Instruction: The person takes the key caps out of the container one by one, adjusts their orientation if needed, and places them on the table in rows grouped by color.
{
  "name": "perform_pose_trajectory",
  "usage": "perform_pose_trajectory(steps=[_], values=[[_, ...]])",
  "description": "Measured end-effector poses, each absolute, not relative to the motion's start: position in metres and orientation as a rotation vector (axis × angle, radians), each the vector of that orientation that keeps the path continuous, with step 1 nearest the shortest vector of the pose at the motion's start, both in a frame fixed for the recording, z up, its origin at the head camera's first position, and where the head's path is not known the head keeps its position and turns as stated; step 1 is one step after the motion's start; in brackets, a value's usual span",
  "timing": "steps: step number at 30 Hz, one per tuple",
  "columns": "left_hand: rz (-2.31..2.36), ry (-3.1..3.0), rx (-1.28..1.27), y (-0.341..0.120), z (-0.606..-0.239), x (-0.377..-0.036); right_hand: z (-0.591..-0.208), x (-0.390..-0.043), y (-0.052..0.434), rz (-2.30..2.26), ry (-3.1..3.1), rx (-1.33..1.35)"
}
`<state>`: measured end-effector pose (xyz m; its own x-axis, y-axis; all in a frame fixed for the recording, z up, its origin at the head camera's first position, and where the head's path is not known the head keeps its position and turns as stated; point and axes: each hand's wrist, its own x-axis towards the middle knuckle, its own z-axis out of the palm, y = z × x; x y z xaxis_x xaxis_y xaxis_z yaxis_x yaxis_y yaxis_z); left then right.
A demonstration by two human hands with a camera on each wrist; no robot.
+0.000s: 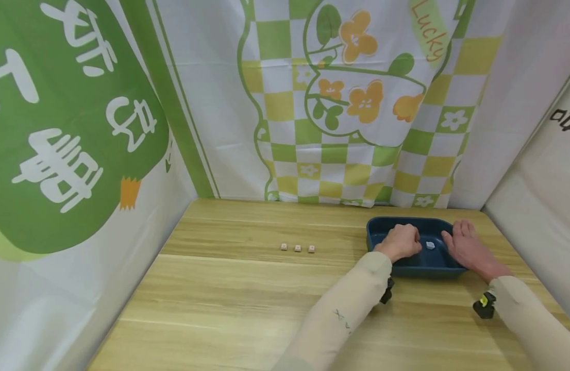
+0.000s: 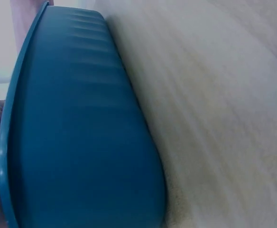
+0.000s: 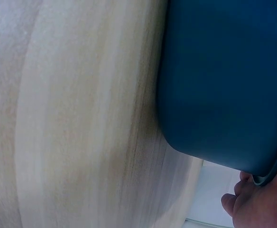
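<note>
A dark blue rectangular tray (image 1: 421, 272) stands on the table. My left hand (image 1: 401, 242) reaches over its left side with the fingers curled inside; what they hold, if anything, is hidden. At the tray's right end my right hand (image 1: 470, 250) grips the rim, thumb on the inner side and fingers outside. In the right wrist view, those fingertips (image 3: 229, 204) show below the tray's end. A small whitish piece (image 1: 430, 246) lies on the tray's floor between the hands. To the left, three small pale square pieces like keycaps (image 1: 297, 248) lie in a row.
The wood-grain table (image 1: 229, 309) runs back to a hanging cloth with green and yellow checks (image 1: 331, 154). A green and white printed cloth (image 1: 81, 154) hangs at the left, and a white one (image 1: 545, 206) at the right.
</note>
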<state>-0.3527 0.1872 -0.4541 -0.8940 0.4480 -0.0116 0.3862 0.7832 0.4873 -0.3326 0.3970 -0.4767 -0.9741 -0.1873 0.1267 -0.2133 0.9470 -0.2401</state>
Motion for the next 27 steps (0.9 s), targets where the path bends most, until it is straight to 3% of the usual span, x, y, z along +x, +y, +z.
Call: perform_pose_trajectory(steps=[27], values=[[0.899, 2.826, 0.682, 0.154, -0.426, -0.350, -0.474, -0.332, 0.397, 0.423, -3.026, 0.284]])
